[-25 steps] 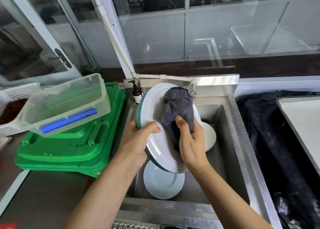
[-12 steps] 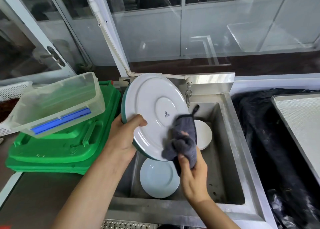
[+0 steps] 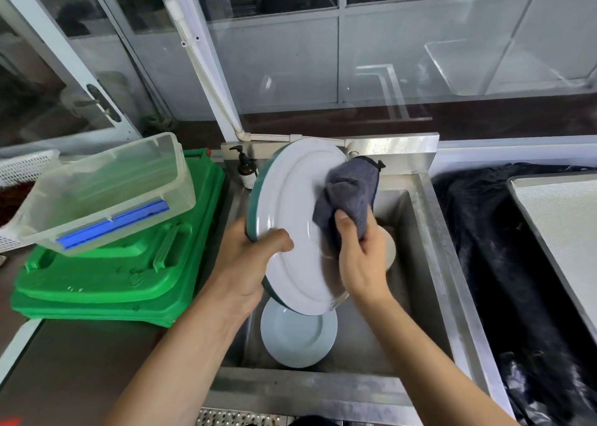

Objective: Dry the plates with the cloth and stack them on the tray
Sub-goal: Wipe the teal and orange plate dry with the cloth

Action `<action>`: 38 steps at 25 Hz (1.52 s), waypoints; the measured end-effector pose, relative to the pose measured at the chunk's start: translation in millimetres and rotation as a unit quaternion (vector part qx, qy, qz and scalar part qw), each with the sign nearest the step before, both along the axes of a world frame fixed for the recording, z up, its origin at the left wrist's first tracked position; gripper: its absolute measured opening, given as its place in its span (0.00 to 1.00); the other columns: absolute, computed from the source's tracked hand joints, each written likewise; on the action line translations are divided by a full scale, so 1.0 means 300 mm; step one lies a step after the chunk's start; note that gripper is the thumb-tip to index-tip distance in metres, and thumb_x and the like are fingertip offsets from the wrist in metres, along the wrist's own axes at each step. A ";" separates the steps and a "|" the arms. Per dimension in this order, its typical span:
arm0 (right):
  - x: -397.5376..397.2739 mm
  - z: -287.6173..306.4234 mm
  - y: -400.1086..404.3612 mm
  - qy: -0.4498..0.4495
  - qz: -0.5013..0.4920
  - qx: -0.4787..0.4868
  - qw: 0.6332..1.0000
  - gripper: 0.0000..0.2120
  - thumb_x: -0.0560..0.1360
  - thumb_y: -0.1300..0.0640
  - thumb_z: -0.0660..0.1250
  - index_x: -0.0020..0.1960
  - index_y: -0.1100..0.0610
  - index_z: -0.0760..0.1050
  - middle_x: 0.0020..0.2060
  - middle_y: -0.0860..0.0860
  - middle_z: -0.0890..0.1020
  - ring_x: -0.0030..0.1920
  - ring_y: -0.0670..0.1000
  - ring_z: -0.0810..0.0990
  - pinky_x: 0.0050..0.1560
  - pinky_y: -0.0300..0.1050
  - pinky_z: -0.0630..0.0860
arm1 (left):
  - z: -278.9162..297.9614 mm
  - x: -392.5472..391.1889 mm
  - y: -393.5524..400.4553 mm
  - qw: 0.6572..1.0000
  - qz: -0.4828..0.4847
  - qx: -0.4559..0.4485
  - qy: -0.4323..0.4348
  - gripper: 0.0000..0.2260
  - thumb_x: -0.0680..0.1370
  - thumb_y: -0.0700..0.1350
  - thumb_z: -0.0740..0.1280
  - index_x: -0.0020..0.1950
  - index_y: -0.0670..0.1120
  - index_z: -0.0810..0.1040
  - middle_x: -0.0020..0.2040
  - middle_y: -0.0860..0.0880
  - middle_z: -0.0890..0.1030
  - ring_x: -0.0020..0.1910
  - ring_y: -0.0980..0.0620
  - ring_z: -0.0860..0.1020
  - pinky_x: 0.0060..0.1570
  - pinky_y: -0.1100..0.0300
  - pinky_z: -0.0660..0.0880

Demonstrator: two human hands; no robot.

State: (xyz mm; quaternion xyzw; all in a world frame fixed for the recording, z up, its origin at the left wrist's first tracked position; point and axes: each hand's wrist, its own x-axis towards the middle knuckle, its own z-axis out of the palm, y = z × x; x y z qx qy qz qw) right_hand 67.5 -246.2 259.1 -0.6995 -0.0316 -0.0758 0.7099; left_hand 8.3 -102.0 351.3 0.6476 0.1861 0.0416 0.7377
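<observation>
On the far left we see a white basket (image 3: pixel 22 170) at the edge of the view. Next to it a clear plastic box (image 3: pixel 106 193) with a blue clip sits tilted on a pile of green lids (image 3: pixel 106 283). A brown soap bottle (image 3: pixel 246 172) stands at the back corner of the steel sink (image 3: pixel 416 264).

Our left hand (image 3: pixel 248 264) holds the big white plate (image 3: pixel 294 232) with the green rim. The thumb lies on the white face and the fingers curl round behind the rim, so this grip is closed on the plate. The plate is up on its edge, over the sink.

Our right hand (image 3: pixel 361 257) squeezes the gray cloth (image 3: pixel 350 196) and presses it on the plate's face, so that grip is closed on the cloth.

Below, a small pale plate (image 3: pixel 298 338) lies flat in the sink. Another small plate (image 3: pixel 389 248) peeks out behind our right hand. On the far right a flat gray tray (image 3: pixel 562 232) rests on a black cloth (image 3: pixel 504 280). We see no plates on it yet.

What could go wrong? We think the plate may be wet and slippery. If we rub too hard, it could slide out of our left hand and crack on the plates below. The tray is well apart from the sink, so the plate could also bump the sink wall when we carry it over.
</observation>
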 end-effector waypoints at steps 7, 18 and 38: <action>-0.044 -0.031 0.006 -0.014 0.019 -0.004 1.000 0.27 0.77 0.42 0.62 0.73 0.53 0.74 0.66 0.47 0.81 0.68 0.47 0.77 0.72 0.56 0.71 | -0.021 -0.005 0.014 0.999 0.028 0.014 0.025 0.18 0.52 0.45 0.73 0.41 0.45 0.85 0.42 0.40 0.85 0.42 0.44 0.83 0.42 0.51 0.78; -0.020 0.082 0.060 -0.037 0.001 0.002 0.999 0.25 0.79 0.46 0.63 0.72 0.56 0.75 0.66 0.51 0.82 0.69 0.51 0.78 0.72 0.58 0.71 | -0.049 -0.015 -0.023 1.000 -0.002 0.027 0.014 0.12 0.59 0.37 0.70 0.41 0.39 0.80 0.37 0.42 0.80 0.39 0.46 0.77 0.39 0.54 0.74; -0.223 -0.154 0.018 0.129 -0.028 0.064 0.989 0.15 0.78 0.41 0.63 0.55 0.50 0.79 0.44 0.42 0.84 0.47 0.46 0.80 0.53 0.50 0.75 | -0.043 0.034 0.021 0.996 0.077 0.003 0.047 0.09 0.58 0.38 0.70 0.36 0.47 0.83 0.34 0.50 0.83 0.33 0.55 0.81 0.28 0.63 0.76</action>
